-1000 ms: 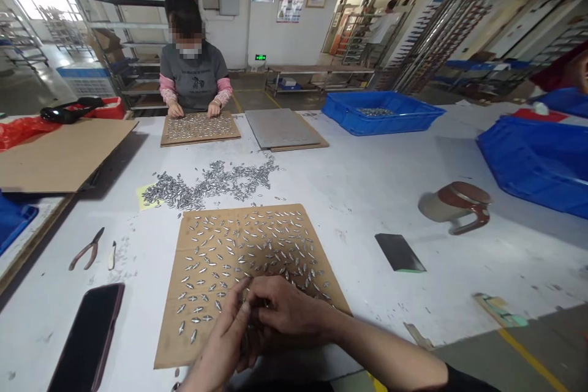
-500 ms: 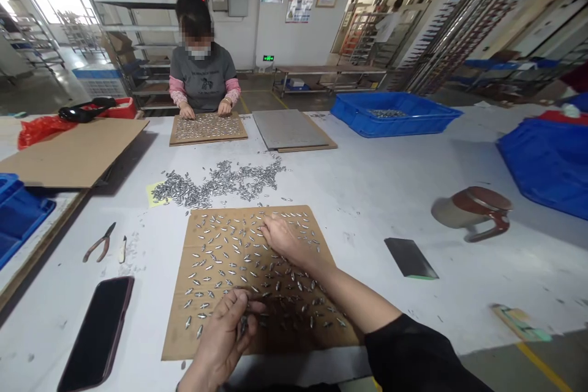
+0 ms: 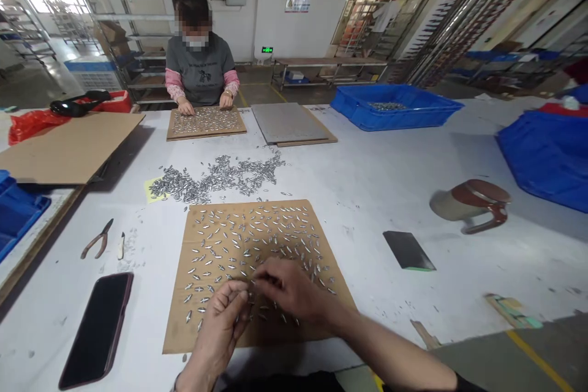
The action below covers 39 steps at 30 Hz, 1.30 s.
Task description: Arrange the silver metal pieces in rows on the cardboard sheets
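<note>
A sheet of brown cardboard (image 3: pixel 181 318) lies before me, dotted with many small, shiny, pointed metal pieces (image 3: pixel 214 211) set apart from one another. Above its lower left part, my left hand (image 3: pixel 223 318) is closed with thumb and fingertips pressed together; whatever it pinches is too small to make out. My right hand (image 3: pixel 289 288) meets it from the right, its fingers curled and bunched near the left fingertips. What sits between the right fingers is hidden. Beyond the cardboard spreads a loose pile of the same metal pieces (image 3: pixel 184 187), partly over a yellow paper (image 3: pixel 154 190).
Left are pliers (image 3: pixel 98 242), a small knife (image 3: pixel 120 246) and a phone (image 3: pixel 96 331). Right are a dark flat block (image 3: pixel 408 250) and a lidded mug (image 3: pixel 475 199). A blue bin (image 3: pixel 395 116) stands farther back. A co-worker (image 3: pixel 199 67) handles another covered board (image 3: pixel 206 122) across the table.
My right hand has come back from the far part of the cardboard to beside my left hand. The left hand stays low over the cardboard, its fingers drawn closer together.
</note>
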{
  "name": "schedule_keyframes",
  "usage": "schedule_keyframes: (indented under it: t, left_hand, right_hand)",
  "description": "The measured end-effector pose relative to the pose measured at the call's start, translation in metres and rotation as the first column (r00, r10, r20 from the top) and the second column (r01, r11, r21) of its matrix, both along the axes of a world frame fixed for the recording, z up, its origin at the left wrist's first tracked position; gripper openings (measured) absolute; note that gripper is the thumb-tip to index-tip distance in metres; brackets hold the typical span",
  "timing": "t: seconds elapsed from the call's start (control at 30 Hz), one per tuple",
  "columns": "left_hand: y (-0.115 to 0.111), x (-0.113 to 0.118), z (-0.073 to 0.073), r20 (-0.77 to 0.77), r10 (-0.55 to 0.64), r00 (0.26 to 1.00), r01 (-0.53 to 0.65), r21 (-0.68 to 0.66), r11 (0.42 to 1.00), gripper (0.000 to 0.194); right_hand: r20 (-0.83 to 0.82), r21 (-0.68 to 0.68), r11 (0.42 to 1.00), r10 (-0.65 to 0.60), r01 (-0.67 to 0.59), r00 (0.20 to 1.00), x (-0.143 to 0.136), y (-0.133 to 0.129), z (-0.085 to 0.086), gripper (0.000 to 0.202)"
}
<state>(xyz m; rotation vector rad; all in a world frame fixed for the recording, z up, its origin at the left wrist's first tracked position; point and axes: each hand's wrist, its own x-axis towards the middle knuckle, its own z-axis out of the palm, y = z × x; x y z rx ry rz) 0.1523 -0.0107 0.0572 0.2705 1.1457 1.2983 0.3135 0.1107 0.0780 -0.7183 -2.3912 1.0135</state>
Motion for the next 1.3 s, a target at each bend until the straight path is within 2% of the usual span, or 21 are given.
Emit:
schedule_keyframes:
  t: [0.1,0.2,0.3,0.43,0.53,0.67,0.77,0.87,0.93,0.97,1.0,1.03,1.07,1.17,1.3]
  left_hand:
    - [0.001,0.007,-0.004,-0.01,-0.03,0.999,0.031,0.045,0.999,0.04]
    - [0.001,0.012,-0.007,0.005,-0.061,0.998,0.06,0.046,0.997,0.042]
    - [0.002,0.012,-0.002,0.016,-0.061,0.998,0.061,0.019,0.998,0.043]
    - [0.002,0.007,0.007,0.025,-0.044,0.999,0.044,-0.022,0.999,0.043]
    - [0.0,0.004,0.009,0.048,-0.064,0.997,0.066,-0.044,0.997,0.043]
    - [-0.001,0.004,0.004,0.08,-0.051,0.995,0.056,-0.063,0.996,0.043]
    - [-0.003,0.004,0.003,0.093,-0.058,0.994,0.064,-0.057,0.996,0.039]
    - [-0.004,0.005,0.006,0.086,-0.056,0.995,0.062,-0.067,0.996,0.037]
    - [-0.005,0.007,0.009,0.067,-0.057,0.996,0.061,-0.068,0.996,0.04]
    - [-0.005,0.009,0.011,0.05,-0.068,0.996,0.071,-0.058,0.996,0.044]
    - [-0.006,0.012,0.013,0.033,-0.089,0.996,0.09,-0.047,0.995,0.049]
    - [-0.007,0.014,0.014,0.014,-0.115,0.993,0.115,-0.038,0.993,0.054]
    - [-0.008,0.017,0.015,-0.004,-0.145,0.989,0.145,-0.033,0.989,0.058]
    - [-0.011,0.021,0.015,-0.064,-0.209,0.976,0.208,-0.03,0.978,0.063]
    - [-0.015,0.019,0.014,-0.185,-0.2,0.962,0.199,-0.022,0.98,0.059]
  right_hand:
    - [-0.115,-0.024,0.999,0.026,-0.029,0.993,0.005,-0.037,-0.006,0.014]
    - [-0.145,-0.048,0.999,-0.023,0.016,0.989,0.007,-0.043,-0.012,0.009]
    - [-0.07,-0.073,0.995,-0.074,0.068,0.995,0.008,-0.023,-0.012,0.009]
    - [0.178,0.103,0.964,-0.26,0.244,0.949,0.003,0.021,-0.013,0.017]
    - [0.397,0.197,0.956,-0.279,0.215,0.875,-0.004,0.046,-0.021,0.02]
    - [0.518,0.24,0.951,-0.295,0.195,0.803,-0.012,0.056,-0.031,0.019]
    - [0.477,0.241,0.936,-0.345,0.258,0.808,-0.009,0.054,-0.027,0.013]
    - [0.3,0.238,0.906,-0.412,0.35,0.86,0.003,0.039,-0.011,0.014]
    - [0.166,0.197,0.919,-0.376,0.343,0.912,0.01,0.016,0.0,0.02]
    - [0.116,0.171,0.943,-0.308,0.287,0.944,0.012,0.002,0.005,0.022]
    - [0.084,0.151,0.972,-0.195,0.181,0.977,0.014,-0.014,0.008,0.022]
    - [0.075,0.151,0.988,-0.051,0.039,0.996,0.014,-0.03,0.01,0.019]
    - [0.083,0.181,0.982,0.036,-0.051,0.996,0.013,-0.044,0.01,0.016]
    - [0.154,0.253,0.962,0.069,-0.107,0.986,0.009,-0.073,0.005,0.014]
    - [0.137,0.171,0.982,0.062,-0.086,0.989,0.005,-0.079,-0.003,0.007]
